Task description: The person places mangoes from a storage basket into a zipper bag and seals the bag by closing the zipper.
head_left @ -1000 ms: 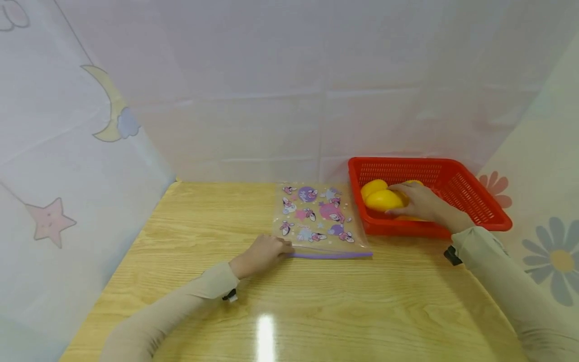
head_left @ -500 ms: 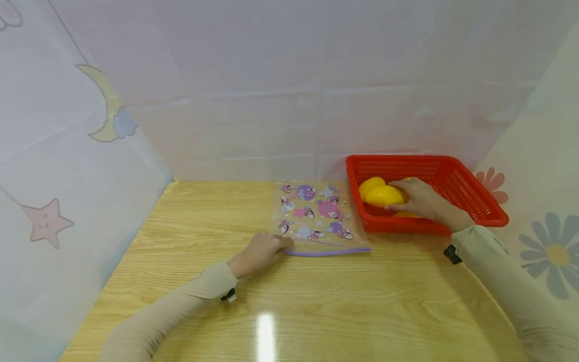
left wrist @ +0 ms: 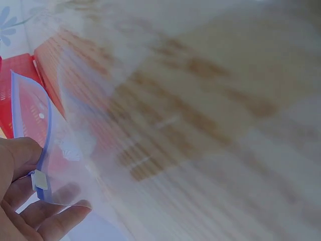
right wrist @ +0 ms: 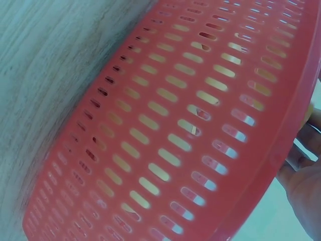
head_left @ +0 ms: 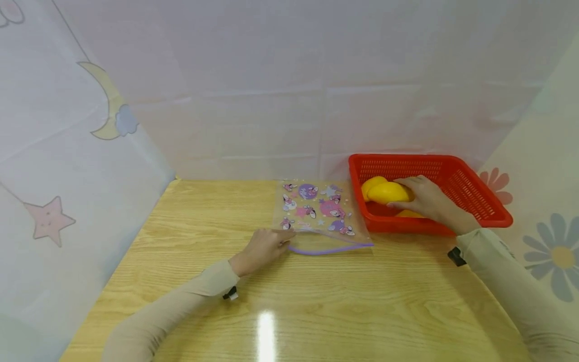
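My left hand [head_left: 264, 250] pinches the left end of the mouth of a clear zip bag [head_left: 316, 211] printed with pink and purple figures. The mouth gapes, its purple zip strip bowed towards me. In the left wrist view, a white slider [left wrist: 39, 181] sits on the strip beside my fingers [left wrist: 20, 155]. Over the red basket [head_left: 375, 222], my right hand [head_left: 429, 201] grips a large yellow oval fruit [head_left: 387, 193], thumb below and fingers over its far side. Another yellow fruit [head_left: 372, 184] lies behind it, and one more [head_left: 409, 213] under my hand.
The slotted basket wall [right wrist: 150, 120] fills the right wrist view, yellow showing through its holes. Basket and bag stand side by side on a wooden table [head_left: 316, 306], near the back wall hanging [head_left: 253, 100]. Patterned hangings also close off both sides.
The bag's mouth has spread wider as my left fingers lifted its upper layer. My right hand has risen slightly and shifted right with the fruit, uncovering more of the fruit beneath.
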{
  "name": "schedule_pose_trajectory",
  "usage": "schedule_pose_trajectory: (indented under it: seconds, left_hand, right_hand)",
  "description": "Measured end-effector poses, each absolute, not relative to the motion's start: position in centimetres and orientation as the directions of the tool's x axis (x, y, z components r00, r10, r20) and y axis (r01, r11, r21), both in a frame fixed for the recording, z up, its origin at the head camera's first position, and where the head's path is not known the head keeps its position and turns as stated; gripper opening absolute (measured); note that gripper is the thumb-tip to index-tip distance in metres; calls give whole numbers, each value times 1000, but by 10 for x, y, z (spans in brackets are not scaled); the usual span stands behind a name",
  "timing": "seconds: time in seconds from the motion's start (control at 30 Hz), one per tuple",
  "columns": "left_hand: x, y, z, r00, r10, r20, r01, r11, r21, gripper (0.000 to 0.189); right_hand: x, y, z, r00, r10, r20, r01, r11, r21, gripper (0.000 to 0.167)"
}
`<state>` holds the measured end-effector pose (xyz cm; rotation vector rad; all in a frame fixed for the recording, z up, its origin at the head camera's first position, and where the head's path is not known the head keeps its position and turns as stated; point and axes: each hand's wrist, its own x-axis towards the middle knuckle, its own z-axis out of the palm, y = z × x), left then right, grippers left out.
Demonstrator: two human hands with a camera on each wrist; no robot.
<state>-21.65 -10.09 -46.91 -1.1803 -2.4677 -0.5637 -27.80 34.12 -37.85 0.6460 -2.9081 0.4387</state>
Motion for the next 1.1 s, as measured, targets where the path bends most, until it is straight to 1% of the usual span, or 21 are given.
schedule_pose_trajectory:
  seconds: [0.3, 0.43, 0.67, 0.87, 1.1]
  left_hand:
    - [-220, -100, -467, -595, 652, 470, 791, 577, 202, 28]
    - [-221, -100, -466, -605, 651, 458, 788, 573, 226, 29]
    - [-221, -100, -465, -618, 644, 450, 779, 577, 244, 29]
    - [-220, -100, -464, -627, 633, 454, 772, 583, 253, 28]
    - [-219, -99, -461, -648, 629, 429, 757, 596, 269, 27]
  right_hand:
    - [-274, 342, -372, -891, -388, 236, -439, 868, -233, 74]
    - [-271, 342, -369, -884, -390, 259, -447, 867, -219, 72]
    - [-267, 342, -368, -886, -381, 263, -442, 866, -233, 72]
    - [-263, 344, -370, -868, -386, 312, -459, 864, -207, 71]
    - [-257, 344, -367, -847, -394, 358, -478, 858, -189, 68]
